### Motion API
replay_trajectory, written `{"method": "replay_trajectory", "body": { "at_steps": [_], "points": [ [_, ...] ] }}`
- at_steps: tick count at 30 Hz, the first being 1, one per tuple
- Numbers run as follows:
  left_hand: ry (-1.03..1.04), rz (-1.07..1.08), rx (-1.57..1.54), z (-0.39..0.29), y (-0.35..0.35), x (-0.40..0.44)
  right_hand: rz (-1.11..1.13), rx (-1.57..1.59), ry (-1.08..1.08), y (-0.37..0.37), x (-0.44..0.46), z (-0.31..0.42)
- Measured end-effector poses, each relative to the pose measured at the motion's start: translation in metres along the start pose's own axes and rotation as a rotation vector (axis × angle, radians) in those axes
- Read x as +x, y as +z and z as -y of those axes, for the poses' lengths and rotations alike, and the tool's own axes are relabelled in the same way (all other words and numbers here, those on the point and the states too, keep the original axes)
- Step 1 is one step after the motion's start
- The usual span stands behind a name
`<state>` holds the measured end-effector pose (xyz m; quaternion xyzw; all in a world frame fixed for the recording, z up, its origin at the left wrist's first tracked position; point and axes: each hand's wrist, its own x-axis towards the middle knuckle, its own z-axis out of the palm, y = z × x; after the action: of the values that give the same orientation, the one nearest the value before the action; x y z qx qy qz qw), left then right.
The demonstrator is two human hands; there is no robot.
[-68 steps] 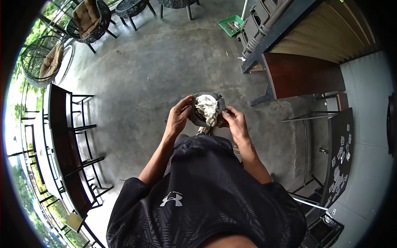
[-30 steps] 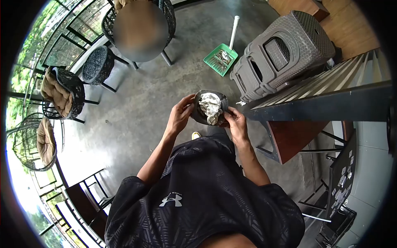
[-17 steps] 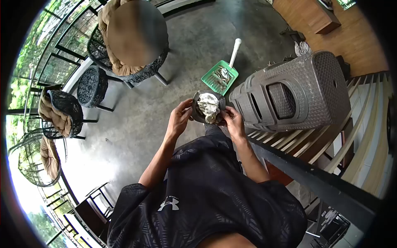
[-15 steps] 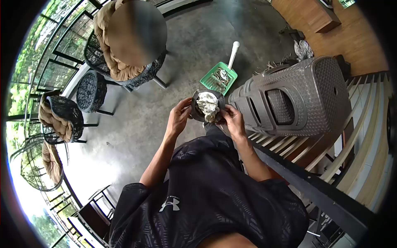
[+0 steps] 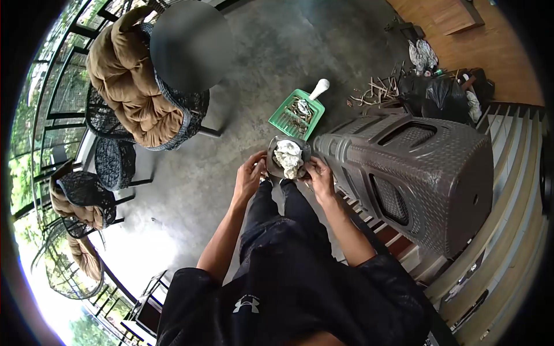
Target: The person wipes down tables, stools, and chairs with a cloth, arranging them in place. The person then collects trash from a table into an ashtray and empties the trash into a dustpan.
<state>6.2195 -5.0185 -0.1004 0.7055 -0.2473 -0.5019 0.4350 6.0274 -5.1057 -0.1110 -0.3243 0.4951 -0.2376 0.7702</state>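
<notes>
Between my two hands is a dark, round bowl-like container [image 5: 306,152], held in front of my body. Crumpled white paper or tissue [image 5: 288,154] fills it and bulges above the rim. My left hand [image 5: 250,172] grips its left edge with curled fingers. On the opposite edge, my right hand [image 5: 319,176] has its fingers closed against the side. Just beyond the container, a green dustpan [image 5: 278,119] with a white handle lies on the floor. Inside it are twig-like debris [image 5: 300,109] and a whitish scrap.
A large brown textured plastic bin [image 5: 430,155] stands close on my right, beside slatted wooden steps [image 5: 502,242]. Behind it are black plastic bags [image 5: 441,98] and loose twigs [image 5: 378,89]. Wicker chairs with a brown cushion [image 5: 130,86] line the left railing. Grey concrete floor [image 5: 254,52] stretches ahead.
My view has shifted, bringing my legs and the bags behind the bin into sight. The container has tilted slightly, and both hands keep hold of it. The dustpan appears slightly farther left.
</notes>
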Motion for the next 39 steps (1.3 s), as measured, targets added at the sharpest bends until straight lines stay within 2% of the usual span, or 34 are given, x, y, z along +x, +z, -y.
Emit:
{"method": "replay_trajectory", "body": {
  "at_steps": [4,9,12,18,21,29,39],
  "points": [
    [-0.048,-0.066,0.014,0.033,0.008,0.050,-0.096,0.077,0.084,-0.009,0.059,-0.020],
    [-0.155,-0.065,-0.014,0.076,0.007,0.095,-0.239,0.006,0.158,-0.050,0.146,-0.097],
    [-0.283,-0.098,-0.060,0.100,0.009,0.103,-0.311,-0.018,0.248,-0.072,0.197,-0.143],
    [-0.384,-0.084,-0.007,0.160,0.007,0.107,-0.405,-0.002,0.390,-0.106,0.294,-0.200],
    [-0.431,-0.133,-0.039,0.180,0.005,0.104,-0.442,0.046,0.422,-0.116,0.336,-0.208],
    [-0.500,-0.212,-0.084,0.200,0.008,0.114,-0.781,-0.017,0.419,-0.123,0.421,-0.189],
    [-0.483,-0.194,-0.131,0.190,0.017,0.128,-0.783,-0.053,0.485,-0.130,0.428,-0.189]
  ]
}}
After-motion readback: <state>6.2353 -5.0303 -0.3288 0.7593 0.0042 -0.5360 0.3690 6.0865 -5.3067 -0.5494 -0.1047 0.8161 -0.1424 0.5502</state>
